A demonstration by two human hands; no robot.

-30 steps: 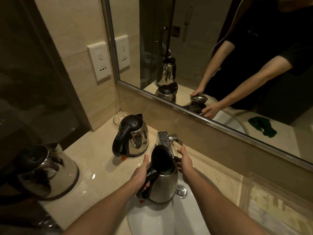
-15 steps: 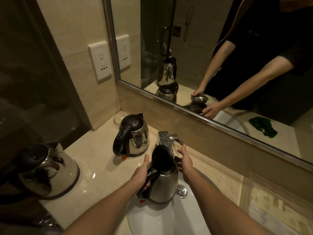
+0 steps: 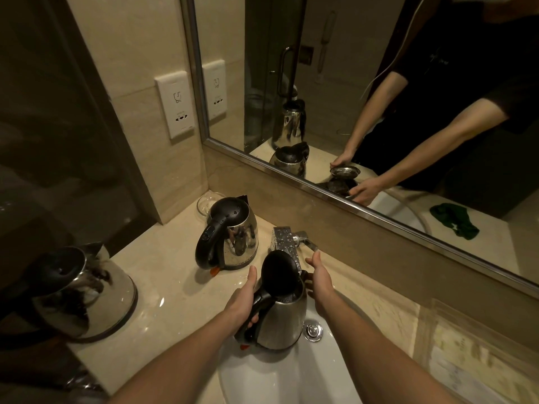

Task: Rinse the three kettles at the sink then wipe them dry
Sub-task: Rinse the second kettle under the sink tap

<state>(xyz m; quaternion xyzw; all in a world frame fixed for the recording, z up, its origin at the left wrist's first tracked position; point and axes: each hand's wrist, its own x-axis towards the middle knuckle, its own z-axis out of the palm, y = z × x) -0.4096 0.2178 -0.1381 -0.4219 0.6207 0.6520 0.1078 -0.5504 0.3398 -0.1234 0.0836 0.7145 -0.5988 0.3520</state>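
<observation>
Beige counter holds two kettles awaiting rinsing; left hand grips the third kettle under the tap over the sink; right hand open beside it; wiping remains.

1. The left kettle runs out past the picture's left edge, its handle lost in the dark.
2. The held kettle hides much of the tap behind its raised lid (no water can be made out).
3. The left hand covers part of that kettle's handle.
4. The sink is cut off at the bottom edge.
5. The card at the right is too blurred to read.
</observation>
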